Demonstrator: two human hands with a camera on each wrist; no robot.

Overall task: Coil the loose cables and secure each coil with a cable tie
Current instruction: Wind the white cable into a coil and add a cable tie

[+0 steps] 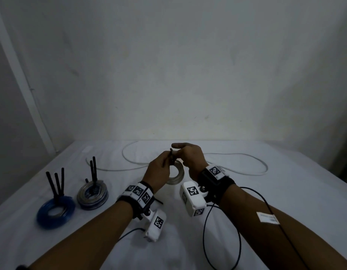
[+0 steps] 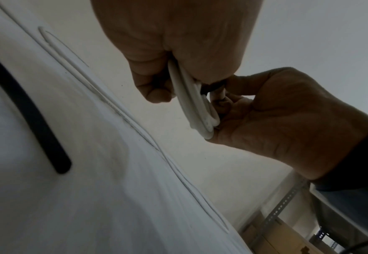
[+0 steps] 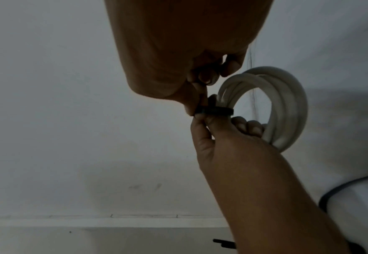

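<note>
A small white cable coil (image 1: pixel 176 173) is held up above the table between both hands. My left hand (image 1: pixel 166 159) grips the coil (image 3: pixel 287 103), fingers hooked through its ring, and its thumb presses on the black cable tie (image 3: pixel 214 110) wrapped round the strands. My right hand (image 1: pixel 178 152) pinches the tie's (image 1: pixel 171 156) end at the top of the coil (image 2: pixel 191 103). In the left wrist view the tie (image 2: pixel 214 86) shows only as a dark band between the two hands. How the tie's end sits is hidden by the fingers.
A blue coil (image 1: pixel 55 211) and a grey-blue coil (image 1: pixel 92 193) lie at the left, each with black ties standing up. A long loose white cable (image 1: pixel 237 164) loops across the back of the white-covered table (image 1: pixel 285 191). Black camera leads (image 1: pixel 223 240) trail near my forearms. Another black tie (image 2: pixel 26 110) lies on the cloth.
</note>
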